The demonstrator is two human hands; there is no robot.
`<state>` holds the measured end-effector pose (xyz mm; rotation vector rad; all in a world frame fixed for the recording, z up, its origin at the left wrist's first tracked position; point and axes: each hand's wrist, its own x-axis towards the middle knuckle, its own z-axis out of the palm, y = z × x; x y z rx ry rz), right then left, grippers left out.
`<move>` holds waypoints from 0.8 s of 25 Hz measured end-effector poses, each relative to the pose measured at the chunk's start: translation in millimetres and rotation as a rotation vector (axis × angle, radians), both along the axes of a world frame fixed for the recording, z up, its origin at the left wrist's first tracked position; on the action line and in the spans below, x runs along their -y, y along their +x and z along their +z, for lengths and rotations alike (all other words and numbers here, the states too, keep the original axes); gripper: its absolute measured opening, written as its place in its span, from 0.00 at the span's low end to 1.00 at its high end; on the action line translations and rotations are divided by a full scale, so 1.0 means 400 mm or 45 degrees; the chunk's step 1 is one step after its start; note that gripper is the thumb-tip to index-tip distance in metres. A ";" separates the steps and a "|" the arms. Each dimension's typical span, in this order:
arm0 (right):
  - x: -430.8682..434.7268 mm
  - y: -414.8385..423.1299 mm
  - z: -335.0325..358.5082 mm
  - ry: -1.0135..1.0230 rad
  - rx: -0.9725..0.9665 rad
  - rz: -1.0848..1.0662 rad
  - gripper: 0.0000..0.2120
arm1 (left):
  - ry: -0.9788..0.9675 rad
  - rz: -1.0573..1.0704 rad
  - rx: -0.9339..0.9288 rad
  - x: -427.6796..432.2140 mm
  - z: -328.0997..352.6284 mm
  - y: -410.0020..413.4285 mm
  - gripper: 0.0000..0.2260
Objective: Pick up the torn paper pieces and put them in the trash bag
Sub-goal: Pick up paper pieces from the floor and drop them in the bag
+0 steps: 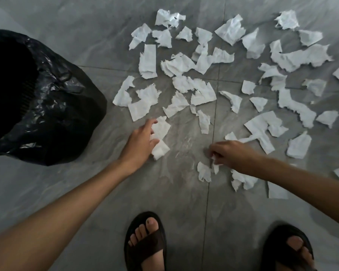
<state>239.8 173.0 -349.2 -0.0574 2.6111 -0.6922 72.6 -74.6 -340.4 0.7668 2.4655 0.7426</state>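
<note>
Several torn white paper pieces (pixel 204 61) lie scattered over the grey tiled floor (pixel 86 192), mostly ahead and to the right. A black trash bag (pixel 53 106) stands open at the left. My left hand (pixel 140 142) rests low on the floor with its fingers curled around a crumpled white piece (pixel 160 136). My right hand (pixel 233 154) is closed, pinching a small paper scrap (pixel 215 166) near the floor, with more pieces (pixel 243 179) under the wrist.
My two feet in dark brown sandals (pixel 145 243) stand at the bottom edge, close under the arms. Bare floor lies between the bag and my left arm. Paper reaches the right edge of the view.
</note>
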 end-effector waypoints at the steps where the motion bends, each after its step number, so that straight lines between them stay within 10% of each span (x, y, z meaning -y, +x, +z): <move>1: 0.014 0.007 0.005 -0.062 0.023 -0.081 0.15 | -0.056 -0.033 0.008 -0.029 -0.007 -0.015 0.23; 12: 0.142 -0.004 -0.022 -0.003 -0.039 0.119 0.26 | -0.154 -0.102 -0.076 -0.034 -0.045 -0.046 0.05; 20: 0.162 -0.060 -0.022 -0.053 -0.083 0.039 0.11 | 0.001 -0.031 -0.119 -0.013 -0.044 -0.071 0.04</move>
